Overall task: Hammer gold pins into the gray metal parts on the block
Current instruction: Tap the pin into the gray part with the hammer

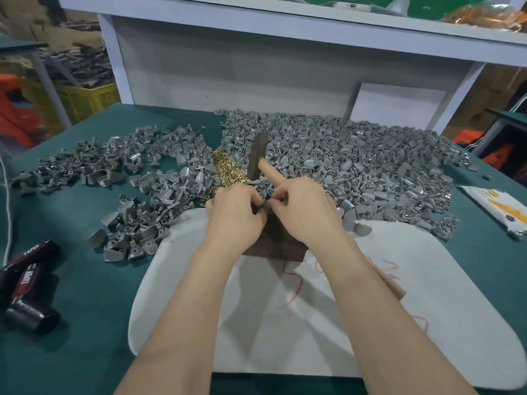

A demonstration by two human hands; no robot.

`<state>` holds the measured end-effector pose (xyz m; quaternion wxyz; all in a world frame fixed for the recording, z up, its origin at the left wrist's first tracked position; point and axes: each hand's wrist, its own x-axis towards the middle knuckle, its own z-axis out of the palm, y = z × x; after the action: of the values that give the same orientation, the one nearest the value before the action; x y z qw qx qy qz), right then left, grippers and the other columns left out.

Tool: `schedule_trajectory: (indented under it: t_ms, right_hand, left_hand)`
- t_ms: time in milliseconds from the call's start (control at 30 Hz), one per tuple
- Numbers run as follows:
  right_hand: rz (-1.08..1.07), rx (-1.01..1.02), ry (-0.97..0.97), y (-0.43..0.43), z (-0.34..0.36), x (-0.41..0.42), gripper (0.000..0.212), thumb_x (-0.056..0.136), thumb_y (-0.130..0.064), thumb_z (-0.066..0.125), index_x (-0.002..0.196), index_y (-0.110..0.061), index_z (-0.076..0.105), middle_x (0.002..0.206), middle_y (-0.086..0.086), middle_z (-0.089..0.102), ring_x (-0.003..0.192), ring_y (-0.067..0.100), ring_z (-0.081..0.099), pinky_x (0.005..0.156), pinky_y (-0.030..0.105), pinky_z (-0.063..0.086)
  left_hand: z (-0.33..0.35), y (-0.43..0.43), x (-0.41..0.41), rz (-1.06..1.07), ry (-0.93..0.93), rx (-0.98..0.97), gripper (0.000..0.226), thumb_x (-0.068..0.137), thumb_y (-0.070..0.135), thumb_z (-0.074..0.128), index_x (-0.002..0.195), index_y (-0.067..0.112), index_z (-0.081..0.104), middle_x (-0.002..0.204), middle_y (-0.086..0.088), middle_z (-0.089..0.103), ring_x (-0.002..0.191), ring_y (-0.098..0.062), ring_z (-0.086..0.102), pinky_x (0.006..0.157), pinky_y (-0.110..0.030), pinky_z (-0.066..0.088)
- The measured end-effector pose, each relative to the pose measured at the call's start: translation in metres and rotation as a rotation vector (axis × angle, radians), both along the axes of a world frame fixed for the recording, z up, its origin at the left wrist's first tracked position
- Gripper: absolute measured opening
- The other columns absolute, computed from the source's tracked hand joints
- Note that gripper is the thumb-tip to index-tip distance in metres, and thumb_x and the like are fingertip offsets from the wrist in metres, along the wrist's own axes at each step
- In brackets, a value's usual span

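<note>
Green cloth covers the table (85, 323) from edge to edge, and a white shelf frame (256, 27) with a gray back panel (228, 75) stands along its far side. A yellow crate (85, 101) sits beyond the table at far left.

Near the centre lies a white pad (427, 295) with rounded corners and red scribbles on it. Past it, the gray metal parts (370, 155) are heaped in a broad pile across the far right of the table. A thinner scatter of loose gray parts (114, 166) spreads over the left.

Both bare forearms reach forward over the pad. The block (273, 243), dark and square-edged, sits on the pad's far edge, and both hands lie partly over it.

The right hand (308, 212) is curled around the hammer (258, 155). Its wooden handle runs under the palm and forearm, and its end shows on the right, by the forearm. The dark head stands upright above the parts, just beyond the hands. The left hand (233, 215) has its fingers curled, and its tips are drawn together against the right hand's fingertips at the far side of the block. Whatever sits between them is too small to make out, so it cannot be told whether that hand holds anything.

The gold pins (228, 169) lie in a bright heap between the two gray piles, just beyond the left hand.

Black packages (28, 277) with red and white lettering lie at the near left. A white and yellow packet (502, 212) lies at the right edge.
</note>
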<state>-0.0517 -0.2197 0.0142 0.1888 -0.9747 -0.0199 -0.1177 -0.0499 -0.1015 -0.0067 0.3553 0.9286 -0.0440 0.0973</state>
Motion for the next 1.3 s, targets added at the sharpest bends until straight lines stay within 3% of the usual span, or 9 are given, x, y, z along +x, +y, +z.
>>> schedule_trajectory:
  t_ms: [233, 700, 1100, 1300]
  right_hand:
    - [0.011, -0.012, 0.028, 0.0034, -0.0004, 0.0006, 0.020, 0.090, -0.027, 0.054, 0.106, -0.030, 0.066, 0.103, 0.008, 0.062, 0.094, 0.032, 0.060, 0.075, 0.034, 0.045]
    - [-0.031, 0.049, 0.043, 0.0055, -0.0019, -0.0015, 0.018, 0.091, -0.027, 0.053, 0.100, -0.024, 0.068, 0.102, 0.007, 0.063, 0.093, 0.030, 0.060, 0.075, 0.033, 0.046]
    - [-0.050, 0.059, 0.056, 0.0055, -0.0009, -0.0016, 0.016, 0.091, -0.027, 0.054, 0.096, -0.024, 0.068, 0.100, 0.006, 0.065, 0.093, 0.030, 0.061, 0.073, 0.031, 0.046]
    - [-0.038, 0.036, 0.012, 0.0068, -0.0042, -0.0037, 0.026, 0.092, -0.026, 0.054, 0.117, -0.033, 0.060, 0.103, 0.005, 0.061, 0.094, 0.028, 0.060, 0.075, 0.033, 0.045]
  left_hand:
    - [0.0007, 0.0001, 0.0006, -0.008, 0.001, 0.008, 0.004, 0.086, 0.027, 0.064, 0.083, 0.025, 0.065, 0.100, 0.002, 0.065, 0.107, -0.028, 0.053, 0.095, -0.043, 0.039]
    - [0.0007, -0.0006, -0.0009, -0.004, -0.006, -0.018, 0.011, 0.087, 0.028, 0.063, 0.076, 0.028, 0.059, 0.098, 0.002, 0.066, 0.106, -0.028, 0.054, 0.096, -0.044, 0.040]
    - [-0.0004, -0.0009, 0.0010, 0.007, -0.011, 0.003, 0.005, 0.086, 0.027, 0.063, 0.081, 0.025, 0.065, 0.100, 0.004, 0.066, 0.108, -0.027, 0.054, 0.097, -0.043, 0.039]
    - [-0.0014, -0.0006, 0.0008, 0.013, -0.016, -0.001, 0.006, 0.085, 0.028, 0.064, 0.081, 0.024, 0.065, 0.098, 0.003, 0.064, 0.106, -0.028, 0.053, 0.096, -0.042, 0.039]
